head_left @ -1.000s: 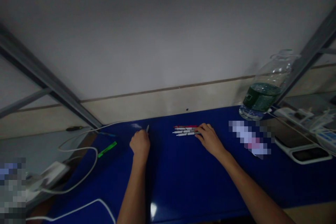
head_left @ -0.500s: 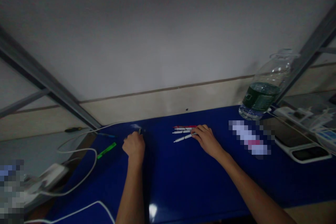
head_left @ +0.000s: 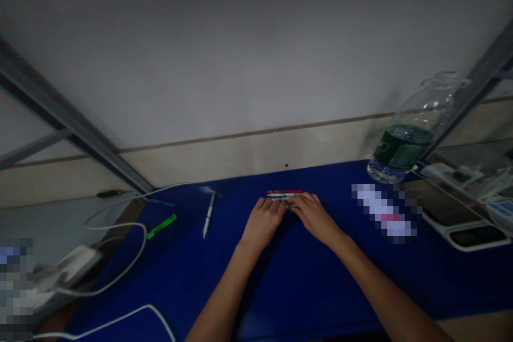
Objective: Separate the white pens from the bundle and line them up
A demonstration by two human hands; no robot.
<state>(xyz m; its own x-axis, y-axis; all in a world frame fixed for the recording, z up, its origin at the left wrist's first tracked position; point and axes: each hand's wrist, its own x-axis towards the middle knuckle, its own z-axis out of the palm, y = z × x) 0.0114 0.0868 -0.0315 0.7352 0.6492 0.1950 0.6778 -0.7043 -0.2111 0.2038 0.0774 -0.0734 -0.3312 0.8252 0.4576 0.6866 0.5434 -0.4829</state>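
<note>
Several pens lie side by side on the blue table [head_left: 316, 288], a red pen [head_left: 294, 191] at the back and white pens [head_left: 276, 195] in front of it. My left hand [head_left: 265, 218] has its fingers curled over the left part of the white pens. At their right end, my right hand [head_left: 312, 212] grips them with bent fingers. The two hands nearly touch, and they hide much of the nearest pens. A separate white pen [head_left: 208, 216] lies alone to the left of my left hand.
A green object [head_left: 162, 226] and a white cable [head_left: 145, 246] are on the left. To the right stand a large water bottle [head_left: 404, 144] and a white device with a dark top [head_left: 473, 230], beside a blurred-out item [head_left: 380, 211]. Metal posts rise at both sides.
My left hand has let go of the separate white pen and moved right onto the row of pens. The white pens now lie closer together. My right hand has stayed at their right end.
</note>
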